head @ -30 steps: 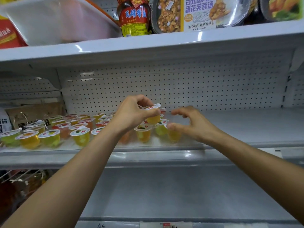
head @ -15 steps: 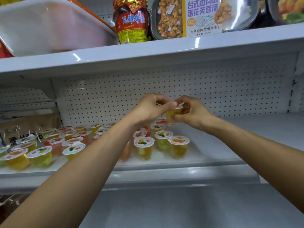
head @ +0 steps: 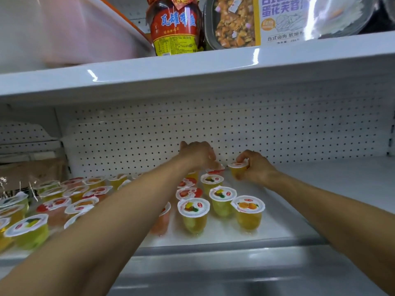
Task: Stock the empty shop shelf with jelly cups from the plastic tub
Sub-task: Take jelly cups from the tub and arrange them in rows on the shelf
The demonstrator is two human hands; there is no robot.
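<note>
Several jelly cups with white printed lids stand in rows on the white shop shelf [head: 320, 199], filling its left half. My right hand [head: 255, 167] grips a yellow jelly cup [head: 237, 170] at the back of the shelf, close to the pegboard wall. My left hand [head: 197, 154] reaches over the back row, its fingertips resting on a red-lidded jelly cup [head: 215, 170]. A translucent plastic tub [head: 64, 33] sits on the shelf above, at the upper left.
A red-labelled jar [head: 174, 28] and a boxed meal tray [head: 256, 20] stand on the upper shelf beside the tub. Brown packets [head: 32, 174] lie at the far left. The right half of the jelly shelf is bare; another shelf [head: 235, 278] runs below.
A cup has passed from my left hand to my right hand, which has lowered it to the back of the shelf. My left hand has dropped onto the back row. The view has moved closer.
</note>
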